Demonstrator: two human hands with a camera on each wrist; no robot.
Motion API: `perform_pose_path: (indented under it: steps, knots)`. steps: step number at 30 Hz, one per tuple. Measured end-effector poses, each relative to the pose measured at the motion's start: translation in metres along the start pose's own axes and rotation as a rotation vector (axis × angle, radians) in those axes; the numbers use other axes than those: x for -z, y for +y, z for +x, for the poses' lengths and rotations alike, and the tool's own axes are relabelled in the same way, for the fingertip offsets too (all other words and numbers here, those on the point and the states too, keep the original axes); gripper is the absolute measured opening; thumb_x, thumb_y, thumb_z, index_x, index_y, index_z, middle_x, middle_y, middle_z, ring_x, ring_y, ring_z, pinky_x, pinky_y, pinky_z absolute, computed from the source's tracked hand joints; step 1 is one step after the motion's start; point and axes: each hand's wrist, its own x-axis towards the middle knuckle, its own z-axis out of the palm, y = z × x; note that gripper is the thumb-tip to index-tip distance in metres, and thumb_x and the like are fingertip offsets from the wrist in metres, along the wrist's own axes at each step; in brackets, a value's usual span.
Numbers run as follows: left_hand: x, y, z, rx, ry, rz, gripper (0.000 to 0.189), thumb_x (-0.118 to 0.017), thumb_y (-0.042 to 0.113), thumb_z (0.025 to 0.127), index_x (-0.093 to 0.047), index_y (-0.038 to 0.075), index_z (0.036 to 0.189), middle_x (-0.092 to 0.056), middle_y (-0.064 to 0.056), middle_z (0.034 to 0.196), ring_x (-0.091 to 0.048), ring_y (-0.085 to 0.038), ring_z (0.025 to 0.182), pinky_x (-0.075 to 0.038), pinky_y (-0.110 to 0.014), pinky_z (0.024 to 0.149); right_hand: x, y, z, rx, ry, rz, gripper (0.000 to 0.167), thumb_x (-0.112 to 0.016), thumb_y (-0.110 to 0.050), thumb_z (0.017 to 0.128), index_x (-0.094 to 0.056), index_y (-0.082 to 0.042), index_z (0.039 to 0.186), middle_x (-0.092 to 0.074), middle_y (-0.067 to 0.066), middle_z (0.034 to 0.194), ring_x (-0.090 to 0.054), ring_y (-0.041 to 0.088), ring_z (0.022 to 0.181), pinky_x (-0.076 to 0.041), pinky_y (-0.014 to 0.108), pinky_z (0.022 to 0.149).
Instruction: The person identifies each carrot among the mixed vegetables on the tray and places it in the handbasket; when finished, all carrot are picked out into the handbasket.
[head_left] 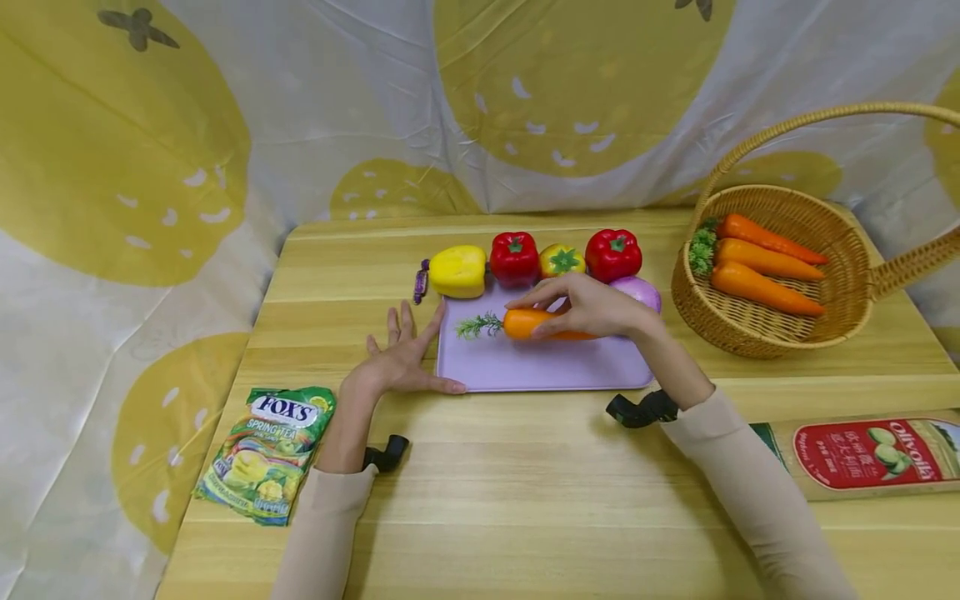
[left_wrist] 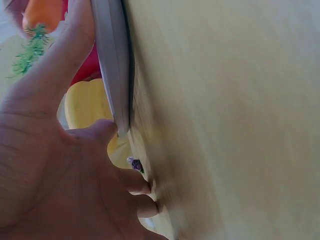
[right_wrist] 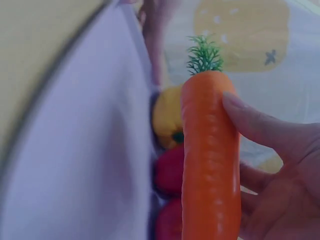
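Note:
An orange carrot with a green leafy top is held in my right hand, thumb on one side and fingers on the other. In the right wrist view the carrot appears lifted off the lilac tray. My left hand spreads its fingers at the tray's left edge; the thumb touches the front corner and the index finger reaches along the side. Behind and along the tray's far edge sit a yellow pepper, two red peppers, a yellow-green vegetable and a purple round vegetable, partly hidden.
A wicker basket with a tall handle stands at the right, holding 3 carrots. A green candy bag lies at the left, a spaghetti pack at the right front. A purple-wrapped candy lies beside the yellow pepper.

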Motion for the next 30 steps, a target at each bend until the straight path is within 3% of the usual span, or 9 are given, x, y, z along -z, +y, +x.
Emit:
perform_pose_path:
  steps: [6, 16, 22, 26, 28, 30]
  knots:
    - [0.001, 0.002, -0.001, 0.001, -0.002, 0.015, 0.136, -0.079, 0.075, 0.074, 0.015, 0.036, 0.164, 0.037, -0.027, 0.163, 0.033, -0.048, 0.153, 0.015, -0.083, 0.113, 0.027, -0.003, -0.022, -0.014, 0.061, -0.031, 0.041, -0.082, -0.018, 0.09, -0.074, -0.02, 0.131, -0.075, 0.002, 0.125, -0.066, 0.019, 0.114, -0.058, 0.029, 0.093]
    - [-0.007, -0.01, 0.012, 0.009, 0.012, 0.006, 0.142, -0.077, 0.086, 0.062, 0.019, 0.047, 0.16, 0.041, -0.022, 0.162, 0.037, -0.044, 0.151, 0.018, -0.082, 0.112, 0.073, 0.0, -0.067, -0.102, 0.142, -0.046, 0.044, -0.08, -0.014, 0.092, -0.071, -0.022, 0.134, -0.075, 0.006, 0.122, -0.071, 0.015, 0.103, -0.059, 0.023, 0.086]
    - [-0.01, -0.015, 0.015, 0.002, 0.014, 0.006, 0.146, -0.072, 0.093, 0.057, 0.019, 0.046, 0.16, 0.04, -0.022, 0.162, 0.037, -0.043, 0.151, 0.017, -0.082, 0.112, 0.102, -0.003, -0.101, -0.157, 0.216, -0.107, 0.044, -0.079, -0.018, 0.093, -0.07, -0.023, 0.136, -0.074, -0.003, 0.128, -0.055, 0.01, 0.07, -0.049, 0.024, 0.063]
    - [-0.009, -0.016, 0.016, 0.003, 0.008, 0.002, 0.146, -0.072, 0.093, 0.057, 0.018, 0.045, 0.161, 0.041, -0.021, 0.162, 0.039, -0.043, 0.15, 0.017, -0.082, 0.112, 0.124, 0.0, -0.12, -0.173, 0.253, -0.184, 0.043, -0.078, -0.019, 0.094, -0.07, -0.022, 0.136, -0.073, -0.011, 0.126, -0.056, 0.01, 0.081, -0.048, 0.018, 0.071]
    - [-0.009, -0.016, 0.016, 0.003, 0.005, 0.005, 0.146, -0.073, 0.091, 0.058, 0.018, 0.044, 0.161, 0.042, -0.021, 0.162, 0.039, -0.042, 0.15, 0.017, -0.082, 0.112, 0.134, 0.004, -0.128, -0.184, 0.262, -0.205, 0.043, -0.078, -0.019, 0.094, -0.07, -0.021, 0.136, -0.071, -0.015, 0.126, -0.06, 0.006, 0.099, -0.048, 0.013, 0.079]
    - [-0.009, -0.016, 0.016, 0.004, 0.003, 0.009, 0.145, -0.073, 0.091, 0.059, 0.018, 0.044, 0.161, 0.042, -0.021, 0.161, 0.04, -0.042, 0.15, 0.017, -0.082, 0.112, 0.144, 0.01, -0.135, -0.198, 0.262, -0.226, 0.044, -0.078, -0.019, 0.094, -0.07, -0.021, 0.137, -0.07, -0.018, 0.126, -0.061, 0.0, 0.107, -0.048, 0.009, 0.083]
